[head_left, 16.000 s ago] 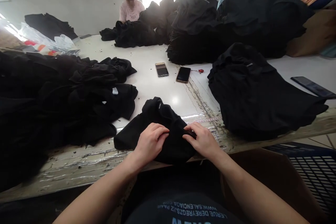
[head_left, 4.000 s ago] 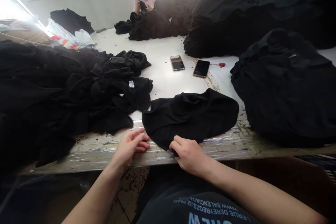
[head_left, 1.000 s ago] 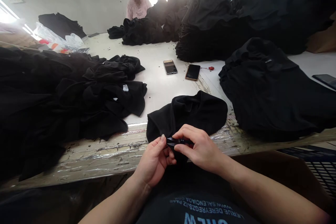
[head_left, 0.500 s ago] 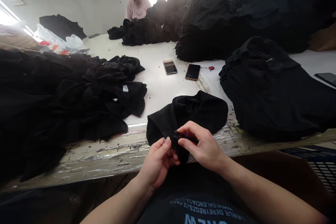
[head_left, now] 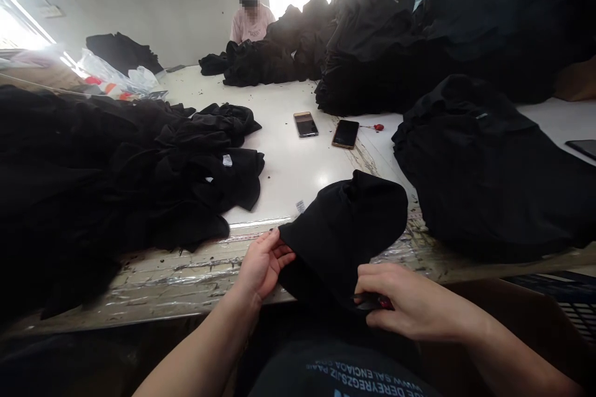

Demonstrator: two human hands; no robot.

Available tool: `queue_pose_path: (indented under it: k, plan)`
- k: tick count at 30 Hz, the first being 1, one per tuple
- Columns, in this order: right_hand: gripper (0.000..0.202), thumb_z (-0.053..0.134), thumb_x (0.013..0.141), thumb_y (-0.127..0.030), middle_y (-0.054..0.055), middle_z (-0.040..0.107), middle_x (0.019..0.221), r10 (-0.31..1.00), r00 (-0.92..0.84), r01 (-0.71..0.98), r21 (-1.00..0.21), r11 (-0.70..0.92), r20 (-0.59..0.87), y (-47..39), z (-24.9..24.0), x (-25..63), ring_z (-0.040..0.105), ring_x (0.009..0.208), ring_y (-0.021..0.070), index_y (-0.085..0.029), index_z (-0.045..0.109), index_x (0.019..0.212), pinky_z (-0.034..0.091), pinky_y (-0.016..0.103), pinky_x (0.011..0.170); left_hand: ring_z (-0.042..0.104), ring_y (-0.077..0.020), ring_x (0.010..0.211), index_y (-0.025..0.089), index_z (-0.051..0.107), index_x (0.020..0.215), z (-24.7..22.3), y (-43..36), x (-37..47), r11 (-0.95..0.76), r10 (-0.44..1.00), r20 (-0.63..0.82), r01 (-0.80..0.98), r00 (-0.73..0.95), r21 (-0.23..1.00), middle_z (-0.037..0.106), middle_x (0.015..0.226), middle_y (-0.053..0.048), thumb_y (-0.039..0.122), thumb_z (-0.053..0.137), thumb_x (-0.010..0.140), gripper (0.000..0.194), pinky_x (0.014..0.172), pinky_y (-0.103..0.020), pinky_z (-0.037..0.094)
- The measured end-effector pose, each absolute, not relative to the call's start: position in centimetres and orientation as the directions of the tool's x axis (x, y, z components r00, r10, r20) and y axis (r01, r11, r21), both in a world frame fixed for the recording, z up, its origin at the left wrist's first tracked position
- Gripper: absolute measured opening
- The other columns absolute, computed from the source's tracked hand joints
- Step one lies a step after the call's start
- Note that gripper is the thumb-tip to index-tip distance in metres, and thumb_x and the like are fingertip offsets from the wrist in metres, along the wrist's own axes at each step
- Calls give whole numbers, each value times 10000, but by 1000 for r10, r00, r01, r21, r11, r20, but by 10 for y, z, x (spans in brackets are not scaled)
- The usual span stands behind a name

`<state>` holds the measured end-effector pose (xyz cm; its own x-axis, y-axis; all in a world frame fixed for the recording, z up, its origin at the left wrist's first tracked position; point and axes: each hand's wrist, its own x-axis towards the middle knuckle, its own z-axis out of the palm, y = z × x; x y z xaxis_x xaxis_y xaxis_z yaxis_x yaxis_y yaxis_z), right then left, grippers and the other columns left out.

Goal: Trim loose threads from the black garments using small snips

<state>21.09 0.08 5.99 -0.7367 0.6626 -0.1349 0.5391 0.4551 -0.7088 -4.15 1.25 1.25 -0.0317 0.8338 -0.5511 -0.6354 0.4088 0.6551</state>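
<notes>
A black garment (head_left: 344, 223) lies bunched at the table's front edge and hangs a little over it. My left hand (head_left: 263, 263) pinches its left edge between thumb and fingers, holding that side stretched out. Closed around small dark thread snips (head_left: 372, 302) with a red spot, my right hand (head_left: 400, 298) is at the garment's lower right edge. The snips' blades point left against the black cloth, and their tips are hard to make out. Just beyond the garment's upper left edge a small white label (head_left: 300, 206) shows.
Black garments (head_left: 186, 173) are heaped on the left, with another pile (head_left: 488, 167) on the right and taller stacks (head_left: 372, 43) behind. Two phones (head_left: 305, 124) lie mid-table, one beside a red charm (head_left: 379, 127). A person (head_left: 251, 18) sits at the far end.
My left hand has moved left, drawing the cloth edge out. My right hand has gone down and right with the snips, away from my left. The white label has come into view.
</notes>
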Motion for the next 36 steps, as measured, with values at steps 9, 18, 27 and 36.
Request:
queue_pose_path:
  k: [9, 18, 27, 36]
  plan:
    - [160, 578, 826, -145, 48, 587, 943, 843, -486, 525, -695, 491, 229, 16, 64, 172, 583, 736, 148, -201, 603, 974, 508, 270, 655, 612, -146, 713, 106, 697, 803, 35, -17, -13, 333, 931, -365, -476, 26, 814, 679, 787, -73, 333, 699, 757, 231, 637, -242, 519]
    - [150, 527, 858, -156, 53, 604, 911, 803, -502, 522, -629, 576, 320, 22, 57, 153, 609, 763, 157, -189, 630, 962, 528, 279, 699, 621, -168, 743, 115, 703, 828, 36, -18, -9, 336, 940, -330, -403, 88, 851, 675, 782, -81, 366, 654, 793, 258, 672, -261, 509]
    - [155, 537, 849, -153, 61, 600, 931, 801, -507, 515, -634, 577, 319, 23, 54, 154, 608, 796, 169, -178, 627, 973, 525, 291, 715, 591, -129, 681, 118, 700, 811, 36, -16, -9, 315, 949, -309, -194, 60, 929, 676, 716, -52, 288, 714, 747, 182, 669, -219, 460]
    - [141, 517, 861, -149, 62, 597, 905, 794, -514, 519, -620, 589, 324, 22, 55, 155, 607, 755, 162, -172, 628, 944, 522, 278, 671, 591, -132, 660, 127, 711, 792, 35, -17, -8, 309, 951, -305, -207, 53, 928, 674, 692, -46, 283, 714, 745, 163, 650, -220, 455]
